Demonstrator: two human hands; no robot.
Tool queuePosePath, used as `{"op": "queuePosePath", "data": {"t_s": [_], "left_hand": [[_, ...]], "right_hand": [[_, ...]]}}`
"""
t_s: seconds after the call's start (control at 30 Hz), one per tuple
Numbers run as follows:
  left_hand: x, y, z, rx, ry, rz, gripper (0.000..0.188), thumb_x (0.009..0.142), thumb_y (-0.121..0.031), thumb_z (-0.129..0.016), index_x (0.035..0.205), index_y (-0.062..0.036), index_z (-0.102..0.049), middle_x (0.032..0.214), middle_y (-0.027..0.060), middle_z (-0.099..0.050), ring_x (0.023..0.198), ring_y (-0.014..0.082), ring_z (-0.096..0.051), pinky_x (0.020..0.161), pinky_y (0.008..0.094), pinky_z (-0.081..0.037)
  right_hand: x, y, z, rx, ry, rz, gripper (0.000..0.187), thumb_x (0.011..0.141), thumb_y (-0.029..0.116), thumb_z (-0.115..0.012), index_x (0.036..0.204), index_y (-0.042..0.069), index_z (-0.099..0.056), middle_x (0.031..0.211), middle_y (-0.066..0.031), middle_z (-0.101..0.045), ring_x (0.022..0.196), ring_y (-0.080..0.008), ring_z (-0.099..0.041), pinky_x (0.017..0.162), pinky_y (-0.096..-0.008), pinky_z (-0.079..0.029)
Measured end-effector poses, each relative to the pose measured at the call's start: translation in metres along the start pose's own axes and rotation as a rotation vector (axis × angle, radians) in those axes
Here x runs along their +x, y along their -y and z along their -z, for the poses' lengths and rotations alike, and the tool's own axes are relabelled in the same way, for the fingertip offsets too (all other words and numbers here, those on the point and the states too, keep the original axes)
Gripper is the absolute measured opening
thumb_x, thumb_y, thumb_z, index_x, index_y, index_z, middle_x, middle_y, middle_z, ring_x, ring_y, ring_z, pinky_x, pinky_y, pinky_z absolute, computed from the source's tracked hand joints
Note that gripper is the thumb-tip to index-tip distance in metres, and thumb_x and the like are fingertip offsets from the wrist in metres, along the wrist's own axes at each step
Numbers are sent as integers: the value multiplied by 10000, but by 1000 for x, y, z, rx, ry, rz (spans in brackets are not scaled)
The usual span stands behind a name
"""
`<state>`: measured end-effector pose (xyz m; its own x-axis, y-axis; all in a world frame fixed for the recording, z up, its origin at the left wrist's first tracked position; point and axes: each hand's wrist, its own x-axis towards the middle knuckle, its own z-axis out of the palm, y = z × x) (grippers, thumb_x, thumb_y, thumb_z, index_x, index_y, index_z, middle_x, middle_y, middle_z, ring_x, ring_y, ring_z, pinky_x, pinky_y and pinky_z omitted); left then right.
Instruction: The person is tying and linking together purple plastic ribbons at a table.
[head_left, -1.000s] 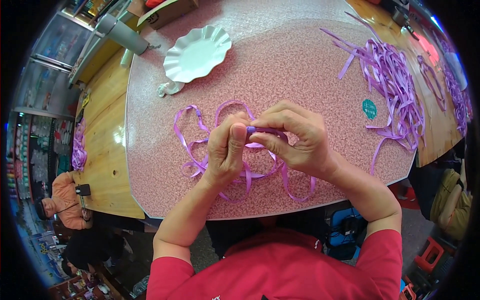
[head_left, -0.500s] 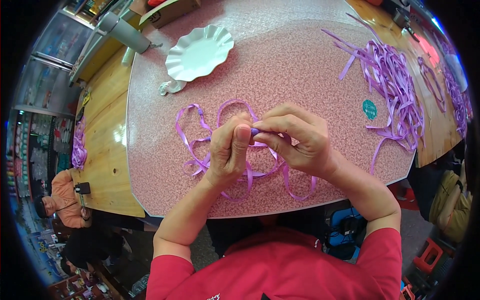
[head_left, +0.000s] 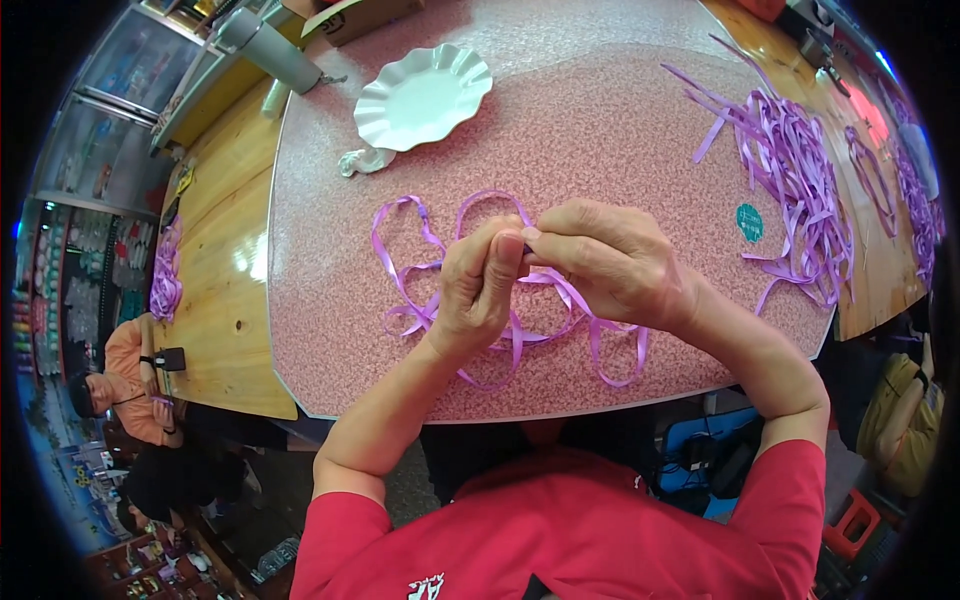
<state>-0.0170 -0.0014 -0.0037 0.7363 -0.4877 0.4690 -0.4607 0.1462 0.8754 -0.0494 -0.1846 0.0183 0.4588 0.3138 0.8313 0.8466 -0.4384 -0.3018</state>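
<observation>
While the left hand point(head_left: 483, 285) and right hand point(head_left: 622, 262) meet at the fingertips above the pink speckled tabletop point(head_left: 600, 130), each grip pinches a small dark purple piece point(head_left: 527, 249), mostly hidden. The long, flat, satiny light-purple ribbon point(head_left: 428, 311) lies in loose loops beneath and around them. The step in hand looks like fine fingertip work on this ribbon; the next move seems to call for a steady left pinch while the right adjusts.
</observation>
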Motion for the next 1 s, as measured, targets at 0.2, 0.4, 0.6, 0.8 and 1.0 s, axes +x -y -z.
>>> {"op": "queuePosePath", "data": {"t_s": [0.2, 0.4, 0.6, 0.8, 1.0], "left_hand": [[1, 6, 9, -69, 117, 185, 349, 1091, -261, -428, 908, -8, -583, 695, 0, -469, 614, 88, -437, 550, 268, -359], [1, 9, 2, -55, -36, 149, 364, 1095, -271, -416, 874, -18, -558, 712, -13, -442, 626, 79, -396, 552, 262, -324], [1, 13, 8, 35, 20, -22, 345, 1085, -258, -436, 853, -26, -541, 716, 15, -452, 620, 112, -410, 548, 292, -327], [6, 12, 8, 209, 76, -215, 293, 1059, -224, -487, 843, -36, -548, 684, 75, -485, 569, 197, -476, 512, 336, -363], [8, 14, 9, 294, 127, -319, 238, 1049, -211, -499, 894, -38, -556, 670, 83, -510, 556, 231, -500, 496, 362, -372]], "right_hand": [[-6, -6, -2, 55, -3, -112, 270, 777, -22, -752, 1038, 1, -686, 915, -143, -677, 755, -266, -698, 605, -326, -566], [-1, 7, -3, 467, -21, -610, 190, 911, 59, -698, 1082, -22, -681, 910, -83, -683, 744, -140, -677, 615, -261, -551], [5, 16, 14, 858, 67, -1155, 298, 1029, 279, -581, 1002, 1, -684, 825, -20, -661, 616, -53, -585, 538, -198, -473], [5, 19, 18, 831, 154, -1145, 378, 1035, 373, -563, 914, 36, -684, 749, 45, -602, 600, -15, -471, 513, -188, -347], [0, 20, 18, 824, 182, -1095, 328, 1023, 331, -598, 946, 27, -696, 782, 65, -606, 702, -8, -492, 587, -194, -379]]}}
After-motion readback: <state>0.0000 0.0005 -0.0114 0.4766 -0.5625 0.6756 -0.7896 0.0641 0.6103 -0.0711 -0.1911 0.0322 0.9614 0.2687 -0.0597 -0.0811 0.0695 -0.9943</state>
